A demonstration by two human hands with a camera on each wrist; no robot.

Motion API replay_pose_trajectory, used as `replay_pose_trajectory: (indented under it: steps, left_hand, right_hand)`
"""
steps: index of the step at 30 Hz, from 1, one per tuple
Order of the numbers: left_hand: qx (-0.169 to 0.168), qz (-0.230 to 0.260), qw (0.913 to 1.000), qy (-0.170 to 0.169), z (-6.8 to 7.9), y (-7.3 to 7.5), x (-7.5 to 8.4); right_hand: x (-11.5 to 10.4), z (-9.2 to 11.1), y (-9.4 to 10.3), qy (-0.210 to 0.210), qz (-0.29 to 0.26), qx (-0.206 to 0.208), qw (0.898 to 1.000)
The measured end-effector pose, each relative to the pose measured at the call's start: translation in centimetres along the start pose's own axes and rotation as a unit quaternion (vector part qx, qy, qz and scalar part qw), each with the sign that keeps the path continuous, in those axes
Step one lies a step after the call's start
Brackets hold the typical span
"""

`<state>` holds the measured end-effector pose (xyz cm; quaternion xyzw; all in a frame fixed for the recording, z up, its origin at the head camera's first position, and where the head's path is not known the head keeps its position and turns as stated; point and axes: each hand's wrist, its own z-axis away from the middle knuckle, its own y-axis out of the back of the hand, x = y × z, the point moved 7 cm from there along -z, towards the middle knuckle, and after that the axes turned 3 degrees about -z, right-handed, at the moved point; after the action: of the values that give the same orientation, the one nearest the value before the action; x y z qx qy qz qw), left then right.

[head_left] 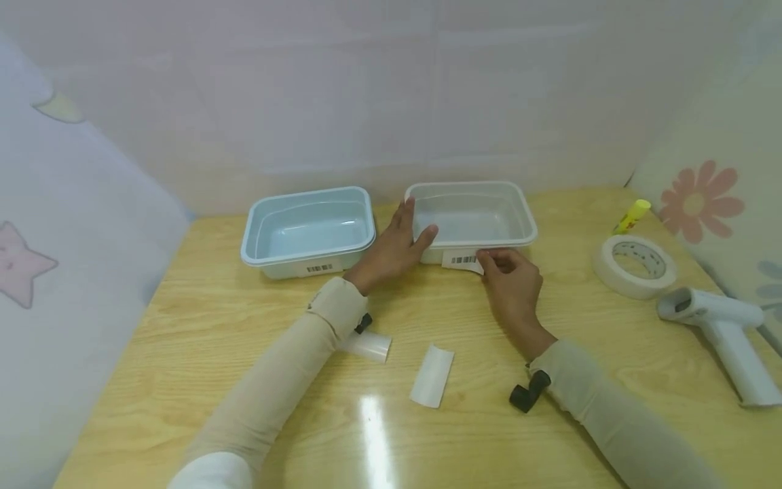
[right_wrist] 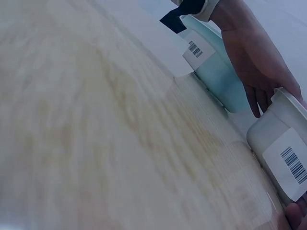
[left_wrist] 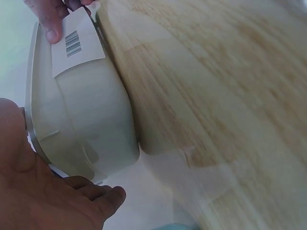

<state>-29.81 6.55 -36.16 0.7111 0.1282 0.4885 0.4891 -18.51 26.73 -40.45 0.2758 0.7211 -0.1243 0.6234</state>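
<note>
A white plastic container (head_left: pixel 470 241) stands on the table with a white barcode label (head_left: pixel 459 259) on its front wall. My right hand (head_left: pixel 513 282) pinches the label's right end between thumb and fingers. In the left wrist view, the barcode label (left_wrist: pixel 76 45) lies along the container wall (left_wrist: pixel 103 115). My left hand (head_left: pixel 394 248) rests against the container's left end, its fingers extended and its thumb over the rim. Left of that hand is a light blue container (head_left: pixel 287 267) with its own barcode label (head_left: pixel 320 267).
Two curled pale strips lie nearer me: one (head_left: pixel 431 377) mid-table, another (head_left: pixel 373 347) partly under the left sleeve. At right are a tape roll (head_left: pixel 635 288), a yellow glue stick (head_left: pixel 632 216) and a white handheld scanner (head_left: pixel 730 333). A cloth-covered wall (head_left: pixel 366 102) stands behind.
</note>
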Motion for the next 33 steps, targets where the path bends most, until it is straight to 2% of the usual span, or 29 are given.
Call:
replay_pose_trajectory:
  steps: [7, 13, 21, 28, 33]
  left_hand:
    - [-0.018, -0.005, 0.9998, 0.005, 0.1, 0.2, -0.2]
    - [-0.027, -0.002, 0.9996, 0.004, -0.1, 0.5, 0.0]
    - [-0.026, -0.014, 0.9995, 0.009, -0.4, 1.1, -0.1]
    - [-0.039, 0.000, 0.9991, 0.016, 0.2, 0.1, -0.1]
    - [-0.032, -0.003, 0.9993, 0.018, 0.4, -0.3, -0.3]
  right_hand:
    - [-0.6, 0.0, -0.4, 0.020, 0.013, 0.028, 0.999]
    - [-0.8, -0.2, -0.5, 0.021, 0.022, 0.047, 0.998]
    - [-1.1, -0.5, -0.7, 0.026, 0.033, 0.054, 0.998]
    - [-0.4, 0.2, -0.4, 0.005, 0.038, 0.056, 0.998]
    - [0.1, 0.5, -0.3, 0.005, 0.023, 0.058, 0.998]
